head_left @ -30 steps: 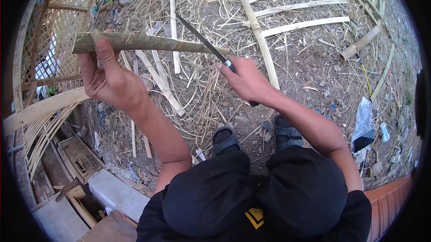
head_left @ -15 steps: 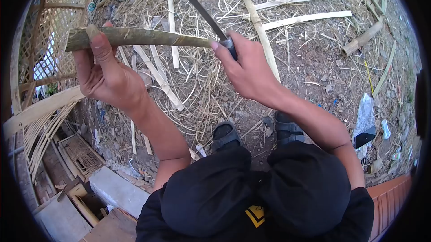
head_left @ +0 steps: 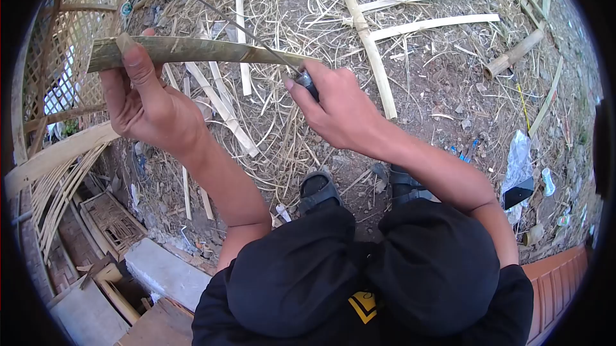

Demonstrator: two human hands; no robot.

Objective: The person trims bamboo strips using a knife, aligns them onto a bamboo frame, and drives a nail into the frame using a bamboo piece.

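Paring, apparently: pinching long, curved, green-brown bamboo strip (head_left: 199, 50) in left grip (head_left: 149, 99), with right grip (head_left: 337, 105) wrapped around dark-handled metal knife (head_left: 256, 39) crossing strip's narrow end just beside it; calling for steady pinch, controlled blade.

A white object (head_left: 548, 182) lies right of the clear plastic bag (head_left: 518, 160), a black object (head_left: 519, 193) at the bag's near end.

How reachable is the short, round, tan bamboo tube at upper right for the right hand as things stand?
Probably not: the right hand is closed around the dark-handled metal knife. Nothing upright seems to block the way to the bamboo tube, but it lies well off to the right.
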